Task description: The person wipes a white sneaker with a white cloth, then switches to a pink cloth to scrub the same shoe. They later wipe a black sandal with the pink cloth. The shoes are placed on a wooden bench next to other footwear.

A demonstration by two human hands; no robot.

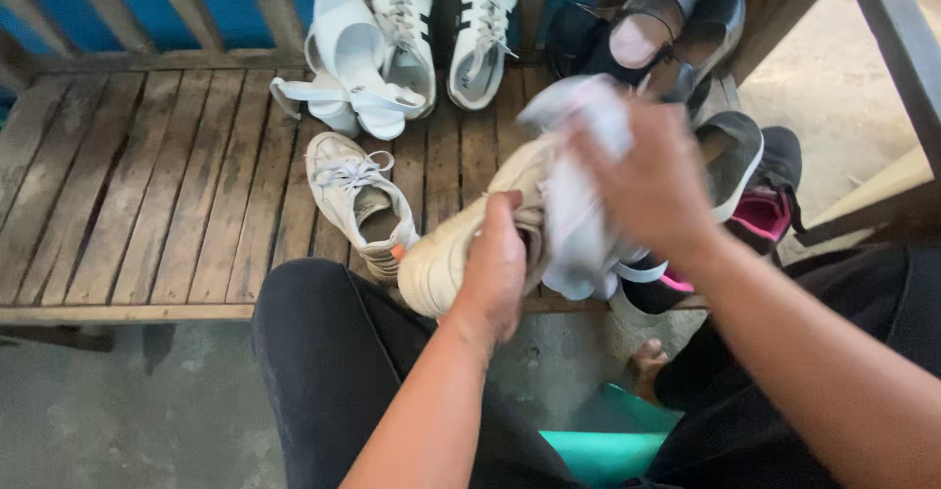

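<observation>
Where the blurred cloth (pixel 578 195) drapes, the cream sneaker (pixel 446 249) is hidden.

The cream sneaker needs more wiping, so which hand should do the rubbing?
The right hand, probably. It already holds the white cloth bunched against the cream sneaker. The left hand grips the sneaker from its side and steadies it above the wooden bench.

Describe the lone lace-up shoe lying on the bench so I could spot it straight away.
Start at the slatted wooden bench, then look just left of the cream shoe gripped by the left hand. There lies a single off-white sneaker with loose laces. Unlike the white sandals and striped sneakers behind it, it lies alone and looks dirty.
</observation>
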